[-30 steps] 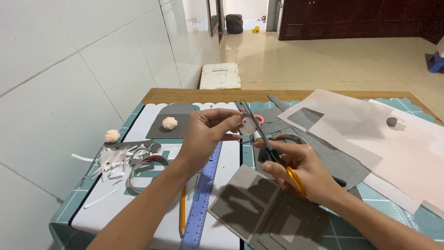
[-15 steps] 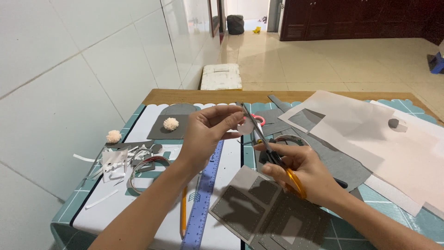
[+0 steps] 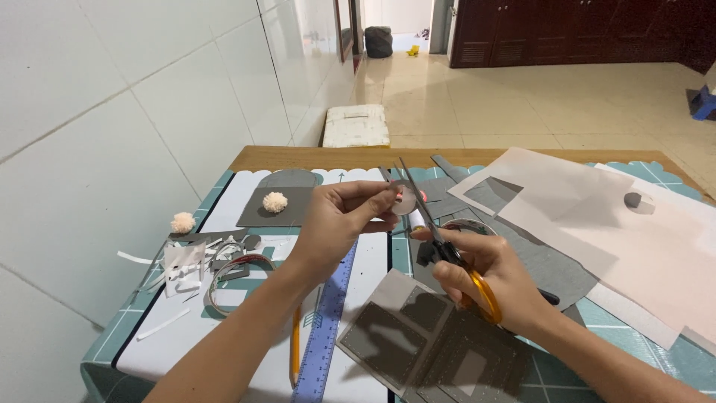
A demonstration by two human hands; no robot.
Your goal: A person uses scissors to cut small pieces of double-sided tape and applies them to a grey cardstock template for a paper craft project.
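Left hand (image 3: 335,224) pinches small round cutout (image 3: 403,203); right hand (image 3: 496,280) grips orange-handled scissors (image 3: 447,246), blades open at cutout's 12 o'clock. Rotate cutout, short snips.

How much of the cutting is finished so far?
Some is done: offcuts lie piled at the table's left, and windows are already cut out of the grey sheet. In hand now: the left hand holds a small round piece while the right hand works orange-handled scissors at its edge. Uncut sheets remain.
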